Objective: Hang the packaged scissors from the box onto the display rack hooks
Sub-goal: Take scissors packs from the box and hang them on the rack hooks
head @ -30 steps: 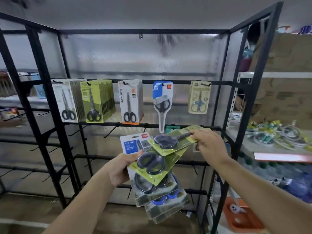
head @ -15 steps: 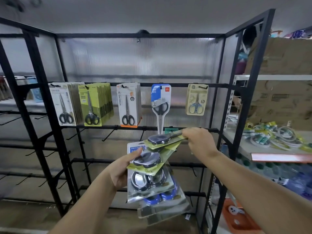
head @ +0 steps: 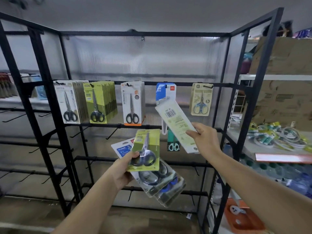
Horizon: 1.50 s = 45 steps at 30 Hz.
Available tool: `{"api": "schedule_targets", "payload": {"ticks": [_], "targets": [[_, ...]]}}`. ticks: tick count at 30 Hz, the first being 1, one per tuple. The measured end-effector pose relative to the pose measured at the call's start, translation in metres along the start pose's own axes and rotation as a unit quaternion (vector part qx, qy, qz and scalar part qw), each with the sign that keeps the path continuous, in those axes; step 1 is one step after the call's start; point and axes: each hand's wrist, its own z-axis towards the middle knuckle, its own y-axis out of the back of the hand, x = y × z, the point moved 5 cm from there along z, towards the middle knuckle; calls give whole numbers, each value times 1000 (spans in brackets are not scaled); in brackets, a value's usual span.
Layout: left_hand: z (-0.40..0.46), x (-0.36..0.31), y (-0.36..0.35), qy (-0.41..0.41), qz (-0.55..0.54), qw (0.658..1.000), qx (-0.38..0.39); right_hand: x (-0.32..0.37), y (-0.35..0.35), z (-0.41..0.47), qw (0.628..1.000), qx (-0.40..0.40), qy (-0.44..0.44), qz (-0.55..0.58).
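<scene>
While the right hand [head: 205, 140] pinches the lower end of a single scissors pack [head: 176, 123], thumb on its printed back and fingers behind, the pack slants up and leftward from the hand, barcode side facing the camera, in front of the display rack [head: 221, 105] below its top rail near the right end. Its upper end overlaps the blue-carded scissors [head: 166, 92] hanging there. Lower and to the left, the left hand [head: 123, 171] grips a fanned stack of packaged scissors [head: 148, 154], thumb across the green card on top, the stack spreading down and rightward from the palm.
</scene>
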Motion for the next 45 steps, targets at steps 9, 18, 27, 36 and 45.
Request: {"api": "schedule_targets", "payload": {"ticks": [9,18,27,36,45], "targets": [[1,1,2,-28,-71,997,27,18,-25,-21,968,65,200,-135],[-1,11,3,-42,-30,997,57,15,-37,-28,915,15,342,-212],[-4,21,3,-103,-44,994,7,-4,-58,-29,925,172,-254,223],[3,49,20,-73,-118,990,-6,5,-97,-42,890,163,-328,272],[39,2,107,-79,-90,992,-25,31,-164,11,921,82,-286,252]]}}
